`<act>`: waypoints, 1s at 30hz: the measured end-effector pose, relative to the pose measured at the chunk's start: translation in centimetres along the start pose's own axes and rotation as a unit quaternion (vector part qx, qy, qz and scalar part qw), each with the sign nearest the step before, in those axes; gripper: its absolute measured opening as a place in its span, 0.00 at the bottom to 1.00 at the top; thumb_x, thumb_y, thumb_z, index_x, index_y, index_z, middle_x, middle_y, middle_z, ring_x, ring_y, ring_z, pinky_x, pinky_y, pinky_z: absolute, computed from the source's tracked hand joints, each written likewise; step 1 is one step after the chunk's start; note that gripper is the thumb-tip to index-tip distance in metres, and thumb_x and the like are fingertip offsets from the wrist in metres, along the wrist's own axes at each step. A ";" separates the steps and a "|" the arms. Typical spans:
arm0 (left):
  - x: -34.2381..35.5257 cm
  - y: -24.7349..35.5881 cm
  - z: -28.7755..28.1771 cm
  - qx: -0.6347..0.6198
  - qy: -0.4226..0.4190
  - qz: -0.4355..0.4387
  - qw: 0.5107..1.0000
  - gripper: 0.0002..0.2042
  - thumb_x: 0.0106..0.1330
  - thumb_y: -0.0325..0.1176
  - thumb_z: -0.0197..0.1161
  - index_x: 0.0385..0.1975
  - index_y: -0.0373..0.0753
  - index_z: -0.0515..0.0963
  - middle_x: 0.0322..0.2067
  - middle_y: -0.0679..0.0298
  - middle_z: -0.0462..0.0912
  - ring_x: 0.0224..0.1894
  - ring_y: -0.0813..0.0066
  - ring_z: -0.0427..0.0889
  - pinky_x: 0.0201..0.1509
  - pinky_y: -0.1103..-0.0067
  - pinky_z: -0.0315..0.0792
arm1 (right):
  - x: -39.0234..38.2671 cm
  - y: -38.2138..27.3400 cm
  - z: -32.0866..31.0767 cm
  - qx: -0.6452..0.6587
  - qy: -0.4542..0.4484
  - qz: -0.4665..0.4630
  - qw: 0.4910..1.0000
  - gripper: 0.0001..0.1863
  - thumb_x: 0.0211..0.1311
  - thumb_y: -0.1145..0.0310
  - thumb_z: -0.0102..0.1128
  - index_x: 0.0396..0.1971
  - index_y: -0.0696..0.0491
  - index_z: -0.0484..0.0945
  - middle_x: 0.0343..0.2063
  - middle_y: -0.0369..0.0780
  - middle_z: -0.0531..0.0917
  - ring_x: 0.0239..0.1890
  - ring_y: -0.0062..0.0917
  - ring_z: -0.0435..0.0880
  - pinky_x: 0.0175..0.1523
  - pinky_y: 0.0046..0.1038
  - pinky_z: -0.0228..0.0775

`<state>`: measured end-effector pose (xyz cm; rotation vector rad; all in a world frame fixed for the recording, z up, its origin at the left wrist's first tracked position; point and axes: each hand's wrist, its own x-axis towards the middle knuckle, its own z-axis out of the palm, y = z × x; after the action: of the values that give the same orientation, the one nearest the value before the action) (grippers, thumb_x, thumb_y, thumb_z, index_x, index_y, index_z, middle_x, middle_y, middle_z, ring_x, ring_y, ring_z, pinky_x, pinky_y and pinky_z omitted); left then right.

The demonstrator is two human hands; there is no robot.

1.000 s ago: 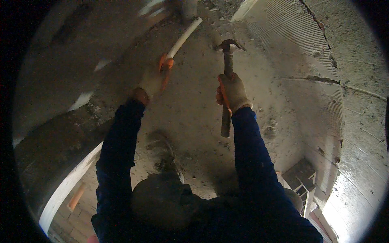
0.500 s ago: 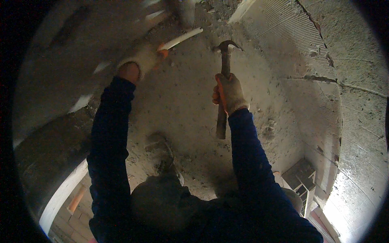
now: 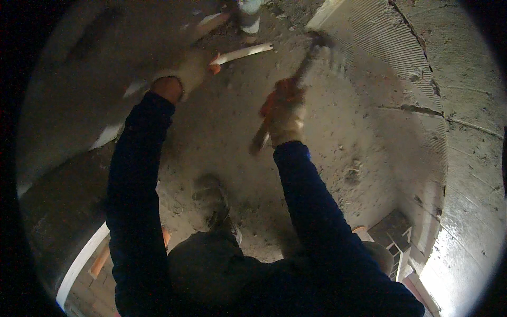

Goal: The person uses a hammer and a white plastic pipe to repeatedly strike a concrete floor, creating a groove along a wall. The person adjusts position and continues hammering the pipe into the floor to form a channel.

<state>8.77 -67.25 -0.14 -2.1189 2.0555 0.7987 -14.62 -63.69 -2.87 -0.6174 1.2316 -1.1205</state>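
My right hand (image 3: 288, 111), in a pale work glove with orange on the fingers, is closed round the handle of a claw hammer (image 3: 306, 67). The hammer tilts, its head up and to the right, smeared by motion, and the butt pokes out below my fist. Further left, my left hand (image 3: 190, 75) wears a similar glove and is closed at the near end of a pale, narrow rod (image 3: 244, 53). That rod points right, toward the far middle of the floor. Its exact kind does not show, and the dark blurs most of the left fingers.
Dusty rough floor (image 3: 227, 132) lies under my hands. A pale pipe (image 3: 250, 16) stands at the far edge. The right wall (image 3: 470, 148) has ridged, broken patches. A dark crate-like object (image 3: 391, 232) sits at lower right, a white bar (image 3: 79, 259) at lower left.
My right hand has moved left and the hammer has tipped, its head now further right and farther away. The rod's tip has shifted slightly right and nearer; my left hand has barely moved.
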 end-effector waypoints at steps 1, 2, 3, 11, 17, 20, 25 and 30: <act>-0.1 0.3 -0.3 -0.014 0.010 0.004 1.000 0.19 0.69 0.46 0.57 0.54 0.44 0.77 0.46 0.51 0.83 0.46 0.50 0.83 0.50 0.59 0.75 | -0.1 0.4 -0.3 -0.123 -0.035 0.079 0.989 0.13 0.68 0.58 0.56 0.44 0.47 0.67 0.20 0.34 0.71 0.16 0.24 0.72 0.21 0.32 0.71; -0.4 0.4 -0.5 0.013 0.041 0.022 0.999 0.19 0.69 0.46 0.57 0.54 0.44 0.77 0.47 0.51 0.83 0.47 0.49 0.83 0.50 0.59 0.75 | 0.0 0.7 -0.5 -0.253 -0.059 0.170 0.951 0.13 0.67 0.58 0.56 0.44 0.47 0.68 0.20 0.34 0.71 0.16 0.24 0.72 0.21 0.32 0.70; -0.6 0.5 -0.5 0.058 0.062 0.026 0.996 0.19 0.69 0.46 0.56 0.54 0.44 0.77 0.47 0.51 0.82 0.47 0.49 0.82 0.50 0.58 0.75 | 0.2 0.6 -0.9 -0.163 -0.084 0.177 0.967 0.13 0.67 0.58 0.56 0.44 0.47 0.68 0.19 0.33 0.71 0.16 0.24 0.72 0.21 0.32 0.71; 1.1 -0.5 0.2 0.054 -0.015 -0.020 0.998 0.20 0.69 0.48 0.55 0.54 0.44 0.77 0.47 0.51 0.82 0.47 0.49 0.82 0.52 0.59 0.75 | 0.4 -1.7 -0.5 0.127 0.018 -0.248 0.960 0.10 0.69 0.60 0.56 0.39 0.50 0.69 0.18 0.33 0.71 0.15 0.22 0.72 0.20 0.29 0.70; 1.3 -0.1 -0.2 0.055 0.048 0.041 0.997 0.18 0.68 0.48 0.55 0.48 0.43 0.81 0.45 0.50 0.83 0.46 0.51 0.83 0.51 0.60 0.75 | 1.3 -0.2 -1.2 -0.151 -0.048 0.151 0.976 0.13 0.68 0.59 0.57 0.43 0.49 0.68 0.19 0.35 0.72 0.16 0.24 0.73 0.21 0.33 0.70; 1.1 0.4 -0.2 0.081 0.036 0.045 0.995 0.17 0.68 0.46 0.56 0.46 0.42 0.82 0.45 0.50 0.83 0.46 0.52 0.83 0.51 0.61 0.75 | 1.1 -0.4 -2.9 0.014 0.003 0.068 0.998 0.12 0.68 0.59 0.58 0.42 0.49 0.68 0.19 0.36 0.72 0.15 0.25 0.72 0.19 0.32 0.68; 1.6 0.5 -0.9 0.045 -0.036 -0.020 0.998 0.17 0.68 0.44 0.56 0.48 0.41 0.81 0.47 0.51 0.83 0.45 0.52 0.83 0.52 0.62 0.75 | 0.7 0.0 -1.7 0.194 0.060 -0.174 0.964 0.11 0.68 0.59 0.58 0.40 0.49 0.70 0.18 0.35 0.71 0.14 0.24 0.71 0.19 0.31 0.70; 1.0 0.2 -0.1 0.045 0.105 0.042 0.993 0.18 0.66 0.46 0.61 0.47 0.38 0.82 0.34 0.52 0.86 0.36 0.61 0.84 0.41 0.65 0.77 | 0.8 0.7 -0.6 -0.107 -0.078 -0.007 0.991 0.12 0.67 0.60 0.59 0.41 0.50 0.70 0.16 0.34 0.70 0.13 0.24 0.71 0.19 0.30 0.70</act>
<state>8.57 -68.20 -0.37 -2.1630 2.2496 0.4991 -15.02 -64.02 -3.98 -0.8611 1.2211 -0.9400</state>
